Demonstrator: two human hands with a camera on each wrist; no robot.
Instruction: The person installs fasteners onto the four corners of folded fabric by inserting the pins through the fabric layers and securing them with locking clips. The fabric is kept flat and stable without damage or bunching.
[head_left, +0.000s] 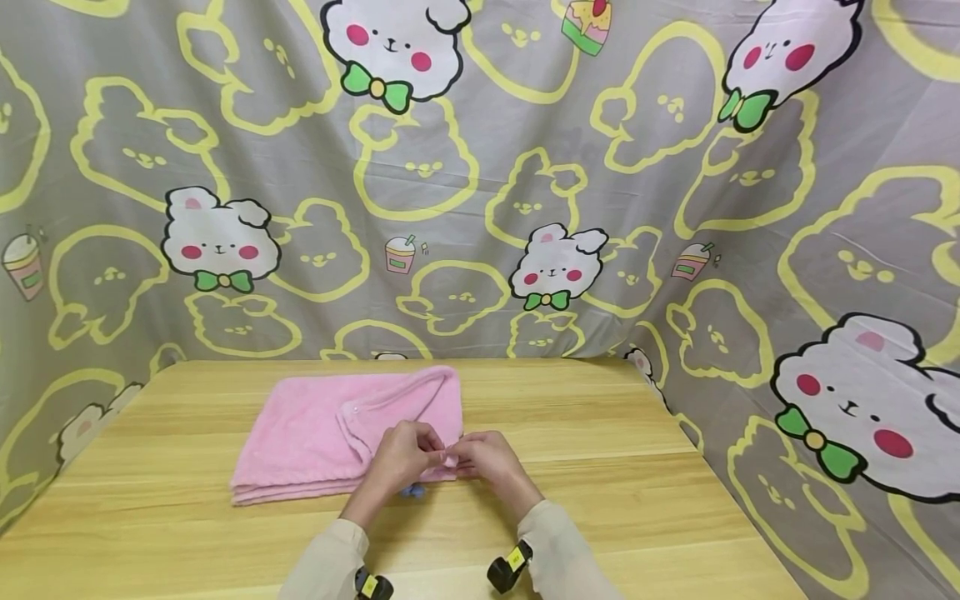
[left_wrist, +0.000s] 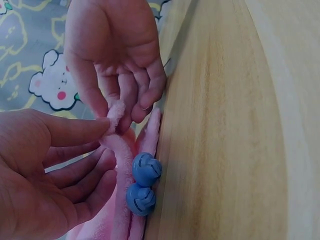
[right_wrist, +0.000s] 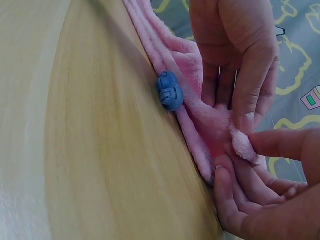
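Note:
A folded pink plush cloth lies on the table, its upper layer turned back and a small pale round fastener on it. At its near right corner my left hand pinches the edge between thumb and forefinger. Close beside it, my right hand pinches the same edge, a small rolled bit of cloth between its thumb and fingers. Two rounded blue grooved pieces sit side by side against the cloth's near edge, below my left hand; their kind is unclear. Neither hand touches them.
The wooden table extends on both sides of the cloth. A grey curtain with rabbit and yellow outline prints hangs behind the table and along its sides. Each sleeve carries a black device with a yellow label at the wrist.

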